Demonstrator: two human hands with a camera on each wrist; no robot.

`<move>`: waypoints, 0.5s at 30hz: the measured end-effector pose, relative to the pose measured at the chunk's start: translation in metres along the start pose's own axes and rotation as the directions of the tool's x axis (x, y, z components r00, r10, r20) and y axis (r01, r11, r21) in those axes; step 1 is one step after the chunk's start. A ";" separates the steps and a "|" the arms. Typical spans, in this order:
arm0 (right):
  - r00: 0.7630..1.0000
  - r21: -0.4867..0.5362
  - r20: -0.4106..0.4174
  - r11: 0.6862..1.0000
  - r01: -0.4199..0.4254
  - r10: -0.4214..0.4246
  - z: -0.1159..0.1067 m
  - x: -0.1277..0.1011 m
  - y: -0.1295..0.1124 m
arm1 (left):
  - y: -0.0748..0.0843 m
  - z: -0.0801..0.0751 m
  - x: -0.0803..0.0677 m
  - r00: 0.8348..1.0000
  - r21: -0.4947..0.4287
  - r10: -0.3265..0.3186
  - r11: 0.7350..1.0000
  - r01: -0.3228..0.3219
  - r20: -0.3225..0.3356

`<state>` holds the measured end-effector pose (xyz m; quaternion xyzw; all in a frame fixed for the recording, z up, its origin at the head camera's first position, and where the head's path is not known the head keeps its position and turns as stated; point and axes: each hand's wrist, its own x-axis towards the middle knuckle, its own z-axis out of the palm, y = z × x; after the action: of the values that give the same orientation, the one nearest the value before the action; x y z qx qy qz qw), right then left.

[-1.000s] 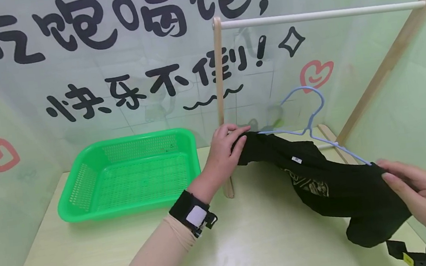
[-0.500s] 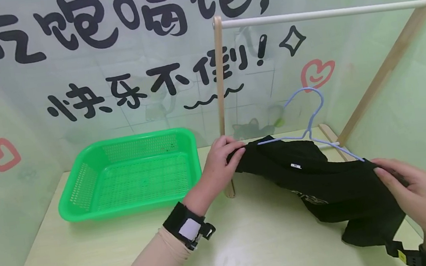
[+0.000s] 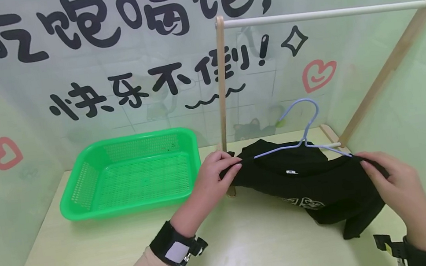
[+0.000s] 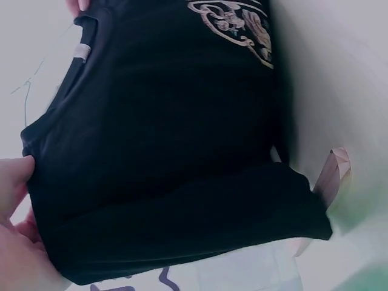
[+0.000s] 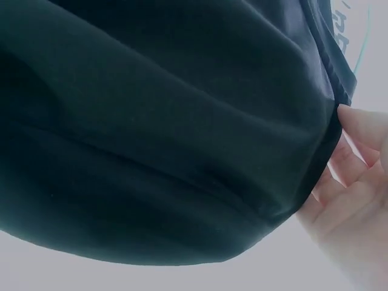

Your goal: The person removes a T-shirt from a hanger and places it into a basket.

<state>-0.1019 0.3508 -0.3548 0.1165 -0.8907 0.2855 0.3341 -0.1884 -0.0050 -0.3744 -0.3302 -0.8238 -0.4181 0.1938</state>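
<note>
Your left hand (image 3: 211, 173) and right hand (image 3: 392, 182) each pinch a shoulder of the shirt (image 3: 314, 178), stretching it taut over the hanger (image 3: 301, 140) above the surface (image 3: 92, 254), at 3 o'clock of the basket (image 3: 130, 174).

**Black lettering on the back wall; shirt print and tags unreadable**

The back wall (image 3: 123, 113) carries large black Chinese characters in two rows. The upper row, cut off at the frame's top edge, reads "吃饱喝饱," with a comma at its end. The lower row reads "快乐不倒!" with an exclamation mark, partly crossed by the wooden post of the clothes rack (image 3: 224, 105). Under it runs a wavy black squiggle; beside it sit a black four-pointed star outline and red heart signs.

The black T-shirt (image 3: 314, 178) bears a pale ornamental print (image 4: 233, 27) on its front, too folded and blurred to read. A small white neck label (image 3: 291, 171) shows no legible writing.
</note>
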 end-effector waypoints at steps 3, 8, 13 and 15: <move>1.000 -0.015 0.013 1.000 0.012 -0.011 0.003 0.004 0.001 | 0.004 -0.004 -0.005 1.000 -0.004 -0.019 1.000 0.019 0.011; 0.999 -0.009 0.032 0.999 0.034 -0.034 0.012 0.012 0.000 | 0.008 -0.011 -0.015 0.998 -0.059 -0.057 0.997 0.058 0.019; 0.996 0.027 0.015 0.996 0.084 -0.084 0.026 0.019 -0.001 | 0.008 -0.021 -0.026 0.994 -0.122 -0.107 0.986 0.111 0.033; 0.995 0.062 0.007 0.993 0.101 -0.102 0.032 0.021 -0.001 | 0.006 -0.023 -0.031 0.994 -0.141 -0.110 0.983 0.113 0.027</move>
<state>-0.1336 0.3308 -0.3600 0.1734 -0.8761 0.2947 0.3399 -0.1617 -0.0332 -0.3760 -0.3006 -0.8108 -0.4829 0.1381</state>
